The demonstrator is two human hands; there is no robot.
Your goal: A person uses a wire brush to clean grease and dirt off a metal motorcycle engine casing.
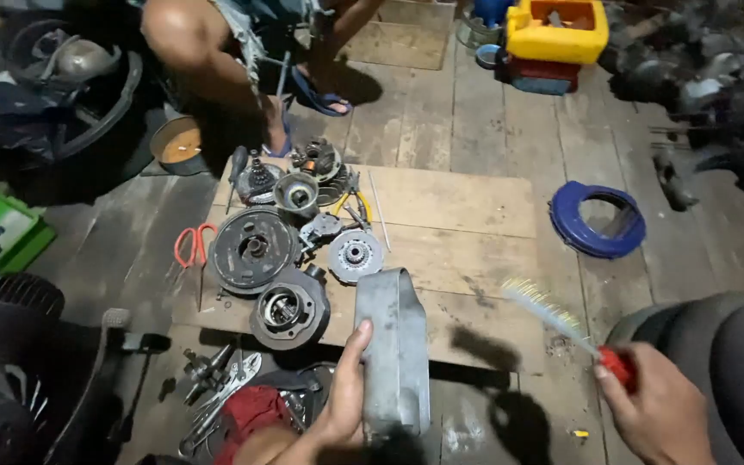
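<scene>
our left hand (344,398) grips the long grey metal cover (395,349) upright at six o'clock, face exposed; our right hand (660,405) at four o'clock clasps a red-handled wire brush (561,320), bristles angled toward it.

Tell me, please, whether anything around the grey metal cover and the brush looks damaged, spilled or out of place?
Nothing looks broken or spilled. The left hand holds the grey metal cover upright; the right hand holds the red-handled brush clear of it. Grimy engine parts lie spread over the plywood board.
</scene>
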